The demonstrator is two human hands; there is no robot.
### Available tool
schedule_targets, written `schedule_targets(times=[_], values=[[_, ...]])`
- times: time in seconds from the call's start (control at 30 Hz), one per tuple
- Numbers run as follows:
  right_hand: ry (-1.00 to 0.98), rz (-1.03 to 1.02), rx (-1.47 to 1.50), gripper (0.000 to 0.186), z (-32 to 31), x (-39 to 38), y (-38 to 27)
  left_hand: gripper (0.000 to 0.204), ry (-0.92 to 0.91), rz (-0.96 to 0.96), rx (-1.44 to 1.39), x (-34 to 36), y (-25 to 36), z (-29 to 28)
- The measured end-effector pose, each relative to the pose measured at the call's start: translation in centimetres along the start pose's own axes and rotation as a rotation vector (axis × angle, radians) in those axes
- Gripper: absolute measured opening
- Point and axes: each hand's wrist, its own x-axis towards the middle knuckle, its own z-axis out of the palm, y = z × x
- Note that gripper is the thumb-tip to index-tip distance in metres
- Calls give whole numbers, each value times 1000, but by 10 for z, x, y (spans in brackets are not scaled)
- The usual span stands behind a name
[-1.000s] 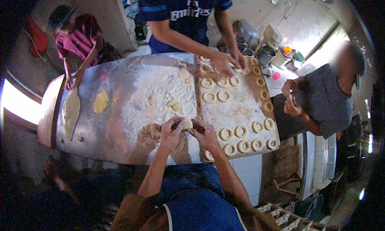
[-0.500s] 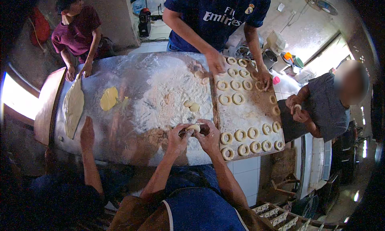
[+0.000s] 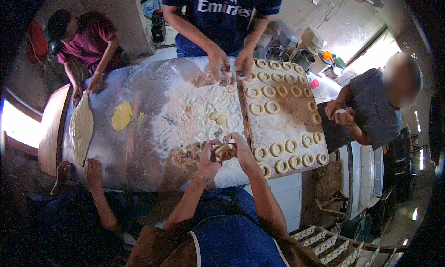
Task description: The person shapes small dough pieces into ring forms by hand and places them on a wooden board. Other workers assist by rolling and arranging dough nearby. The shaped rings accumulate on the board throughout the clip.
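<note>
Near the table's front, my left hand (image 3: 208, 159) and my right hand (image 3: 241, 152) are closed on a small pale piece of dough (image 3: 225, 150), fingers curled around it from both sides. Below them lies floury metal tabletop (image 3: 181, 169). Loose flour (image 3: 181, 109) and a few small dough discs (image 3: 218, 118) lie just beyond. Beside my right hand is a floured board (image 3: 289, 123) with several rows of dough rings (image 3: 291, 145).
Co-workers in maroon (image 3: 90, 35) and dark blue (image 3: 225, 28) stand beyond the table, another in grey (image 3: 375, 105) at right, one (image 3: 69, 220) at lower left. A dough sheet (image 3: 81, 128) and yellow fat (image 3: 121, 116) lie left. A rack of rings (image 3: 324, 244) stands at lower right.
My hands have shifted slightly right, turning the dough. The opposite worker's hands moved left off the board's rings. The lower-left worker's hands came to the dough sheet's near end.
</note>
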Motion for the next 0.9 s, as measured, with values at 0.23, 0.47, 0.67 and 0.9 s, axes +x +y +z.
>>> schedule_targets(times=[0.23, 0.47, 0.67, 0.9], values=[[100, 55, 402, 59, -15, -6, 42, 18, 240, -15, -44, 23, -32, 33], [146, 50, 14, 51, -31, -3, 19, 22, 452, -320, -837, 35, -120, 62], [223, -141, -285, 44, -56, -3, 91, 29, 258, -53, -12, 31, -97, 87], [134, -80, 185, 48, -93, -26, 47, 31, 326, -157, -281, 28, -111, 118]])
